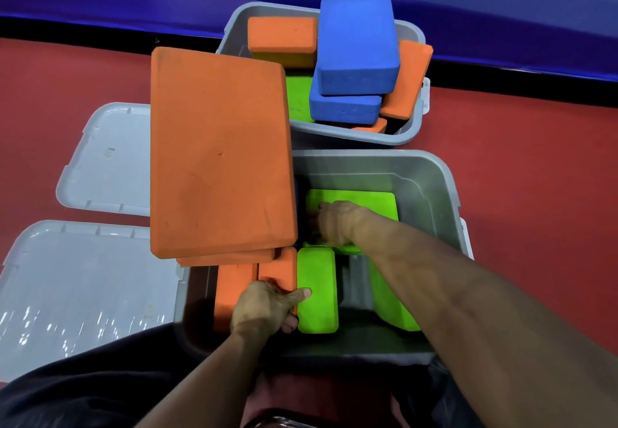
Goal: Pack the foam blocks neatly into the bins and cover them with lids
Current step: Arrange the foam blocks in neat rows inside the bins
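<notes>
The near grey bin (431, 177) holds orange and green foam blocks. My left hand (264, 307) grips the top of an orange block (277, 268) standing on edge, and its thumb touches the upright green block (316, 307) beside it. My right hand (334, 223) reaches deep into the bin, fingers curled over the left edge of a flat green block (361, 202). Another green block (391, 307) leans under my right forearm. A large orange block (217, 150) rises tall at the bin's left side and hides what lies behind it.
The far grey bin (409, 133) is piled unevenly with two blue blocks (357, 43), orange blocks (281, 39) and a green one. Two grey lids (103, 160) (83, 277) lie on the red floor at the left. A blue mat edge runs along the back.
</notes>
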Motion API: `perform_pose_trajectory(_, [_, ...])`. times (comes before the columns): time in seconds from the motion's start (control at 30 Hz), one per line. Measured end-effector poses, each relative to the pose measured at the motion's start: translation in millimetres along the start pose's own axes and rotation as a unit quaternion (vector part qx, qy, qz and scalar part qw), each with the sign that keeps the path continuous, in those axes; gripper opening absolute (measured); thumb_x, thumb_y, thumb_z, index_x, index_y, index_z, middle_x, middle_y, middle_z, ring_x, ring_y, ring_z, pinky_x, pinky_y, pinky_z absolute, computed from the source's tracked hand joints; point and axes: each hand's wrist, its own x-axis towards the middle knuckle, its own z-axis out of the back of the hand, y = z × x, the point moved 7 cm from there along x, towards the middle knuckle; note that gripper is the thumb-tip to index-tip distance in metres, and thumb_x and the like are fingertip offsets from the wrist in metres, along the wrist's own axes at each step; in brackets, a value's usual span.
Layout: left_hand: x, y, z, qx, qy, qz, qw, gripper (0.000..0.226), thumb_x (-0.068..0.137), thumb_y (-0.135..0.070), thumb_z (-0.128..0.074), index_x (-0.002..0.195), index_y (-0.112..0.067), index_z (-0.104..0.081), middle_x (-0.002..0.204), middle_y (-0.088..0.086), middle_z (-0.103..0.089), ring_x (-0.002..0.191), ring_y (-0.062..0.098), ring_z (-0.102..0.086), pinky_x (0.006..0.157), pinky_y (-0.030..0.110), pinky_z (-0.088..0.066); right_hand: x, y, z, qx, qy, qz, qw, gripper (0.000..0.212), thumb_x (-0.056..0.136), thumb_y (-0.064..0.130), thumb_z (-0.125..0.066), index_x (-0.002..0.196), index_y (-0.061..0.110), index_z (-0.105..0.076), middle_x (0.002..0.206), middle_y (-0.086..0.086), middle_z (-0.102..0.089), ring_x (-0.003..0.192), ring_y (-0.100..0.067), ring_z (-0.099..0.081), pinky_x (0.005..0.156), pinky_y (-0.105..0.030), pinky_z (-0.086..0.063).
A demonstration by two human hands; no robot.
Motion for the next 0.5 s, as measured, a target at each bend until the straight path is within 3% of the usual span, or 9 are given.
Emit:
perform_pose_trajectory(0.3, [3.1,0.7,0.3,0.014,-0.002,0.002,1.0,0.052,0.077,-0.058,-0.078,0.084,-0.007,-0.072,0.065,0.006,-0.075,0.064,0.018,-0.075,0.072,0.029,-0.06,-5.8,6.6,14.7,-0.049,-0.053,0.01,0.997,0.046,0.107,0.046,-0.032,0.151,0.033,-0.04,0.155,0.007,-0.038,0.138,-0.026,-0.043,0.095,-0.041,-0.046])
perform_pose_trajectory(0.4, [2.2,2.9,0.2,0.03,-0.003,0.004,1.0,0.054,0.077,-0.059,-0.077,0.082,-0.005,-0.073,0.063,0.005,-0.074,0.059,0.015,-0.073,0.066,0.025,-0.057,-11.5,3.9,9.5,-0.041,-0.042,-0.002,0.998,0.044,0.108,0.04,-0.032,0.149,0.032,-0.043,0.152,0.007,-0.045,0.136,-0.025,-0.046,0.096,-0.042,-0.047])
perform_pose_trajectory(0.5, [2.0,2.9,-1.6,0.037,-0.01,-0.004,0.999,0.057,0.076,-0.061,-0.077,0.084,-0.005,-0.072,0.061,0.005,-0.073,0.058,0.016,-0.073,0.07,0.028,-0.058,-18.7,2.2,8.8,-0.028,-0.041,-0.014,0.999,0.046,0.108,0.045,-0.03,0.15,0.032,-0.042,0.154,0.006,-0.044,0.137,-0.024,-0.048,0.102,-0.044,-0.046])
